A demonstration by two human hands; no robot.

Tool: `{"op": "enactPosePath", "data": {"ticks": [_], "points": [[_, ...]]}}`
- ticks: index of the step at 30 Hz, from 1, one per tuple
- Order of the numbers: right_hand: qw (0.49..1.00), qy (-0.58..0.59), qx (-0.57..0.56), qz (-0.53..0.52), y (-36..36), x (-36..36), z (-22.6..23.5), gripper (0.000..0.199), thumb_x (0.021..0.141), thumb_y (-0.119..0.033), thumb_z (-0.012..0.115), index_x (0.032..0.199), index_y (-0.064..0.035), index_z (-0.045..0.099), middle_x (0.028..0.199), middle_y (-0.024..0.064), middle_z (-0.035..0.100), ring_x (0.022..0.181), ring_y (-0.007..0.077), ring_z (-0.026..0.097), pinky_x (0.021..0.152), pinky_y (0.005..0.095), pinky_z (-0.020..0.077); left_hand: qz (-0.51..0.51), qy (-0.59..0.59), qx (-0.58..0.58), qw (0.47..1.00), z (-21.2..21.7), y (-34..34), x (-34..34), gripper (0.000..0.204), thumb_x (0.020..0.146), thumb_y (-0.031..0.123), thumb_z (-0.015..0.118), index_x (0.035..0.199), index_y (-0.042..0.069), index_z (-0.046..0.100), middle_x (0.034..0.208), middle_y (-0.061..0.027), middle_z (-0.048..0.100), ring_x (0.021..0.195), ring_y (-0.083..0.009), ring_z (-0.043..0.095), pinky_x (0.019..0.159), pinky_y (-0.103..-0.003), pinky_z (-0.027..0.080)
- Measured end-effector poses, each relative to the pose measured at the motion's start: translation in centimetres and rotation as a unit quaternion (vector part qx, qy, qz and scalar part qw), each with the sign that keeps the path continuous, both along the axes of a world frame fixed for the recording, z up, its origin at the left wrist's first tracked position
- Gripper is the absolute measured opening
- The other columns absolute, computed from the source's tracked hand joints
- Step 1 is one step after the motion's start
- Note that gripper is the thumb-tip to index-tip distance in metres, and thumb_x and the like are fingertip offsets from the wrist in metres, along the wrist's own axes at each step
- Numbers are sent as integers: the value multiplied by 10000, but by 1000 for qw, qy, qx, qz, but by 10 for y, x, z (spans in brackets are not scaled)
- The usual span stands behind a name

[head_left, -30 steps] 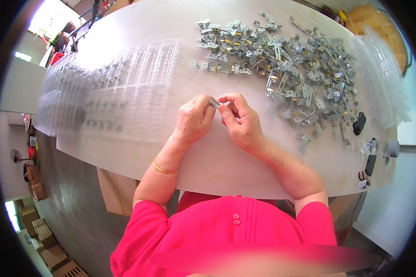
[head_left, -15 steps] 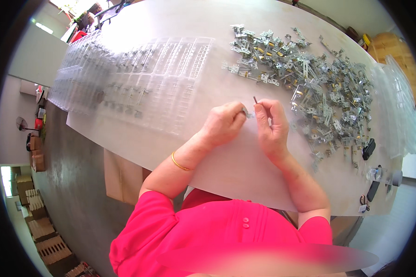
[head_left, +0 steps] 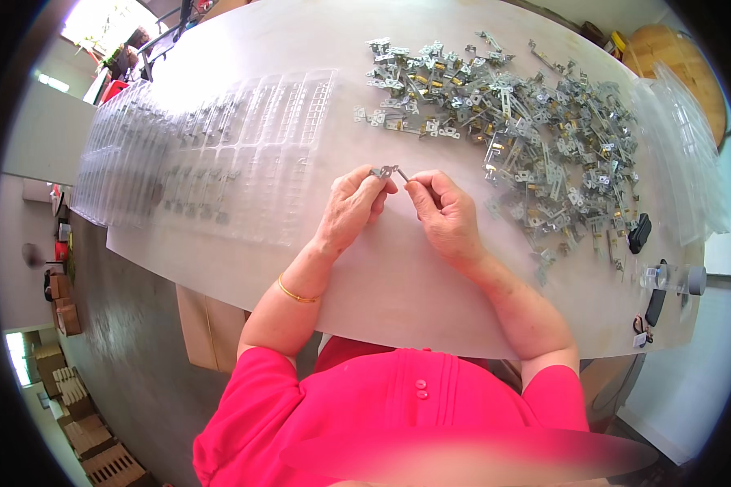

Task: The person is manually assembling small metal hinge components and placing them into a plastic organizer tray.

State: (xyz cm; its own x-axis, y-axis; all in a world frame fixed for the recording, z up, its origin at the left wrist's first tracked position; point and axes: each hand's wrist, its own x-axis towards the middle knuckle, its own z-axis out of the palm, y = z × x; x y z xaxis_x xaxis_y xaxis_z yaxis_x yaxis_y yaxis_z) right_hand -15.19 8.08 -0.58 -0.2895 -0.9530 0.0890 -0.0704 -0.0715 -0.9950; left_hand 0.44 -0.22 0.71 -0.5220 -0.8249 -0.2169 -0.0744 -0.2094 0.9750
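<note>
Both hands meet just above the pale desk [head_left: 398, 292], between the clear plastic compartment trays on the left and the heap of metal brackets on the right. The left hand [head_left: 349, 204] pinches a small silvery metal bracket [head_left: 387, 171] between thumb and fingers, so that part of it juts out toward the right hand. The right hand [head_left: 447, 215], fingers curled, pinches a thin dark rod [head_left: 404, 176] with thumb and forefinger; the rod slants up and leftward, its tip right at the bracket's end. Whether the two are joined is too small to tell. A gold-coloured bangle [head_left: 299, 299] circles the left wrist

The heap of metal brackets [head_left: 536, 130] spreads over the far right of the desk, silvery pieces lying across one another with brass-coloured bits among them. The compartment trays [head_left: 276, 162] lie to the left, several stacked toward the desk's left edge, with metal pieces resting in some of their compartments. Beyond the heap, clear plastic sheeting [head_left: 681, 154] lies along the right edge. Nearer, a small black object [head_left: 640, 234], a clear bottle [head_left: 672, 278] on its side with a grey cap, and a dark oblong item [head_left: 655, 307] lie near one another
</note>
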Motion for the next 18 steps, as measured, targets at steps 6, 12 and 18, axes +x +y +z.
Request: {"op": "enactPosePath", "data": {"ticks": [6,12,18], "points": [[1000,23,16,0,1,0,4,92,987,-126,632,953,-41,636,675,-52,514,610,22,405,521,227,347,9,-62,-125,990,-4,3,0,215,977,125,513,857,1,641,635,-6,502,584,-85,453,525,-272,375],[1000,15,10,13,0,-2,2,94,1006,-111,581,1062,-36,588,712,-8,566,631,71,483,574,257,426,-11,-115,-382,917,-3,6,-4,86,904,29,545,832,-8,573,738,-179,596,671,-332,591,634,-398,482],[991,-116,55,48,-2,1,11,111,1017,-117,545,1079,-35,586,802,-4,607,730,87,552,666,254,476,-16,-106,-443,890,-13,5,-6,60,876,-12,542,825,2,569,726,-170,587,650,-342,584,602,-407,474]]}}
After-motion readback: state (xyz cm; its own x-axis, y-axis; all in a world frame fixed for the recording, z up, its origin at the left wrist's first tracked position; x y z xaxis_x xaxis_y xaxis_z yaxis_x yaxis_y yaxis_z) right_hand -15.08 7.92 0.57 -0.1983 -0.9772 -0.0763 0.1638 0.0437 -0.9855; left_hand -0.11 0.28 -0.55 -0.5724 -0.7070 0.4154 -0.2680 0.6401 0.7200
